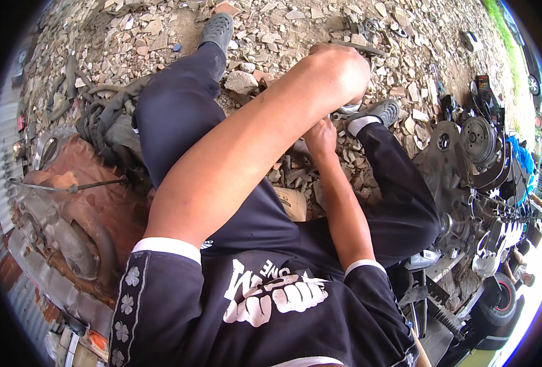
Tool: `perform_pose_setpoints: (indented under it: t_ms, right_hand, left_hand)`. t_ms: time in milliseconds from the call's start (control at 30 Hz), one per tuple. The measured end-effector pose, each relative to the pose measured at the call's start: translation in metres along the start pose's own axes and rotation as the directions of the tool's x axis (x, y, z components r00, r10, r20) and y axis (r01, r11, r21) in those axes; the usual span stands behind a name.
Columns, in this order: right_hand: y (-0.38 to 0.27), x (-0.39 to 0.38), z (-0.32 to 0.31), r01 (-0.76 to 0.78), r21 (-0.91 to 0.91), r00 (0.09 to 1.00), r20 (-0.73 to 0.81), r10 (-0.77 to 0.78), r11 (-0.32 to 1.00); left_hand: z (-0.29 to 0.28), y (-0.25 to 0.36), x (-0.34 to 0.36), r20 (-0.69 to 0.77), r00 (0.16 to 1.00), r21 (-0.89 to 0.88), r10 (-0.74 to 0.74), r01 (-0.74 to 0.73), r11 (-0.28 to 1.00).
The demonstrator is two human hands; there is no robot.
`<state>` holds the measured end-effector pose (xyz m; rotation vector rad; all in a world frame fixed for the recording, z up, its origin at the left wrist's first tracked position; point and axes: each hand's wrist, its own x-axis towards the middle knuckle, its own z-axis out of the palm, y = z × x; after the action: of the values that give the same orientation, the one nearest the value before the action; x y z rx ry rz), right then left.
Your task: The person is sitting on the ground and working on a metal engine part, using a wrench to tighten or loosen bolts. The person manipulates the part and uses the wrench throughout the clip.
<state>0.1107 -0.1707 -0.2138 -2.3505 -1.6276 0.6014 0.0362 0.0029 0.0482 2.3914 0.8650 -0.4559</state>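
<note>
Dark short-sleeved shirt (265, 306) with a white graphic and white-trimmed sleeves fills the lower middle of the view, worn by a person seated on the ground with knees bent in dark trousers (179, 110). Left forearm runs up across the centre, bent sharply so that the left hand (344, 104) is folded out of sight beyond the wrist; whether its fingers are spread or closed cannot be told. Right hand (321, 136) lies just below and beside it, fingers curled downward toward a small dark metal piece (295, 168) among the rubble between the legs; the grip itself is hidden, so it cannot be told whether the fingers pinch the piece or only touch it. Grey perforated clog (217, 29) on the left foot points to the upper edge; a second grey clog (381, 111) over a white sock sits just right of the hands. Ground of broken stone and tile rubble (283, 24) surrounds both feet. Rusty brown engine casing (81, 208) with a thin rod across it lies at the person's left, with dark hoses (103, 116) above it. Dismantled engine block (460, 171) with a round pulley (479, 137) stands at the right, well apart from the hands
</note>
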Motion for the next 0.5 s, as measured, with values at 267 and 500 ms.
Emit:
perform_pose_setpoints:
  t_ms: [267, 500]
  right_hand:
    - [0.012, 0.000, -0.003, 0.005, -0.052, 1.000, -0.024, -0.006, 0.999]
    - [-0.005, 0.002, 0.002, -0.023, 0.011, 0.993, -0.113, 0.024, 1.000]
  left_hand:
    - [0.007, 0.001, 0.006, -0.027, 0.999, -0.013, 0.033, -0.034, 0.999]
    - [0.019, -0.005, 0.014, 0.005, 1.000, 0.085, -0.027, 0.026, 0.996]
